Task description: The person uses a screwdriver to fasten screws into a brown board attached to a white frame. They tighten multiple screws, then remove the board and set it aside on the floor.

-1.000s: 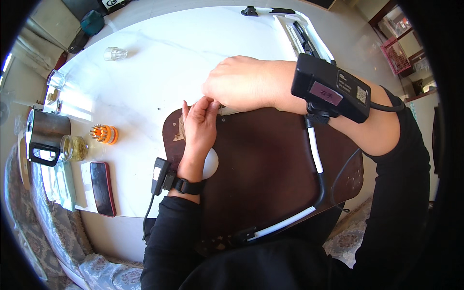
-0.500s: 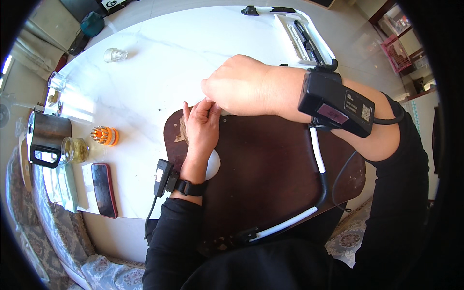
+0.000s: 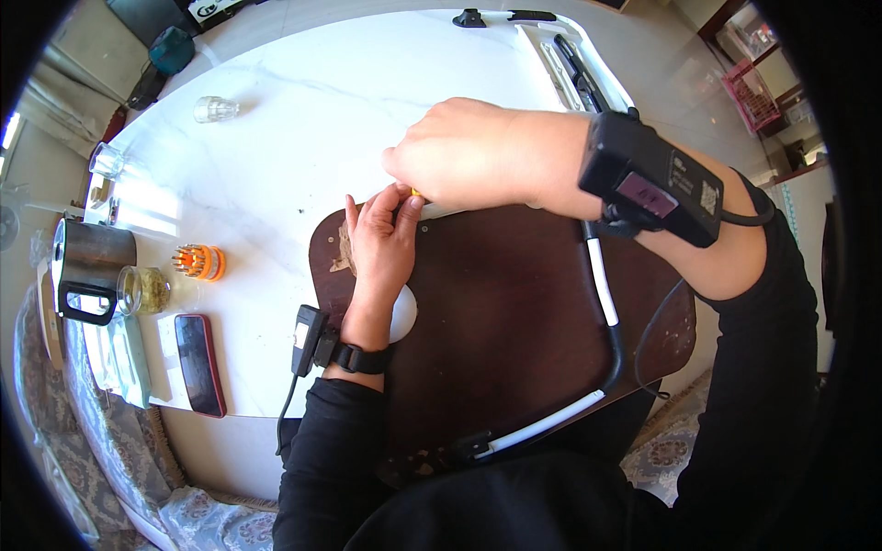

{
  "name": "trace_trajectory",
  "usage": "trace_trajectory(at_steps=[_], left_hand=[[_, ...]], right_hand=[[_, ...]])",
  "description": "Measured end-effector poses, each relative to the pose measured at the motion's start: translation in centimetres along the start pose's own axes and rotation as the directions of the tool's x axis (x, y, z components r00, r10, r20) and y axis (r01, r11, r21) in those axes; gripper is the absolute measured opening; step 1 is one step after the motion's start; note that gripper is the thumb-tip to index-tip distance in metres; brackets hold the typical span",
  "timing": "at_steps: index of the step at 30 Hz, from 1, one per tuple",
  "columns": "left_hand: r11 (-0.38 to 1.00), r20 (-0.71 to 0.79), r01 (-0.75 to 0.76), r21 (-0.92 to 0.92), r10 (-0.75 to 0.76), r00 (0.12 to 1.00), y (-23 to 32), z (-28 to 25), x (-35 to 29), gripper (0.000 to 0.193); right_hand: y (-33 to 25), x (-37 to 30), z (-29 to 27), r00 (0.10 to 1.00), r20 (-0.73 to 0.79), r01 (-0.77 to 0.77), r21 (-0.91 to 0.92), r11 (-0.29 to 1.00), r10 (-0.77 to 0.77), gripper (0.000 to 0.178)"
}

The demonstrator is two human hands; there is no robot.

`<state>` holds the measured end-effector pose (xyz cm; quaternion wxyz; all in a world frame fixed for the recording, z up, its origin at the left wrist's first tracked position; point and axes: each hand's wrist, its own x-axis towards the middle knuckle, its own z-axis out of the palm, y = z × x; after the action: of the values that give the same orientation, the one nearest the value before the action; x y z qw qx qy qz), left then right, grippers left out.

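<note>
My right hand (image 3: 452, 147) is curled into a fist beyond the far edge of a dark brown board (image 3: 501, 312). Its fingers point down and away, so what it grips is hidden. My left hand (image 3: 381, 241) meets it from the near side, thumb and forefinger pinched together and the little finger held out. A small yellow piece (image 3: 416, 192) peeks out where the two hands touch. Under my left wrist a rounded white thing (image 3: 403, 315) partly shows. Along the board's right side runs a bent black-and-white tube leg (image 3: 600, 280).
On the white table's left stand an orange bit holder (image 3: 200, 263), a glass jar (image 3: 145, 290), a steel kettle (image 3: 96, 253) and a phone (image 3: 199, 365). A clear glass (image 3: 216, 109) is farther back. Another black-and-white tube (image 3: 588, 73) lies far right.
My right forearm has shifted slightly up and turned a little. The yellow piece now shows between the hands. My left hand stays nearly in place.
</note>
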<state>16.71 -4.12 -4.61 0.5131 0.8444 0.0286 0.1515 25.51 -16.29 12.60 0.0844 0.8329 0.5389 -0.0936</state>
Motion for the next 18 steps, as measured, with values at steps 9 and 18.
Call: trace_trajectory(at_steps=[9,18], left_hand=[[0.999,0.011,-0.012,-0.041,0.013,1.000,0.9,-0.5,0.1,0.018],[0.979,0.048,0.015,-0.202,-0.005,0.999,-0.5,-0.3,-0.2,0.016]], right_hand=[[0.4,-0.3,-1.4,0.997,0.011,0.079,0.067,0.995,-0.079,0.020],[1.0,-0.4,-1.4,0.973,-0.067,0.228,0.077,0.971,-0.223,0.021]])
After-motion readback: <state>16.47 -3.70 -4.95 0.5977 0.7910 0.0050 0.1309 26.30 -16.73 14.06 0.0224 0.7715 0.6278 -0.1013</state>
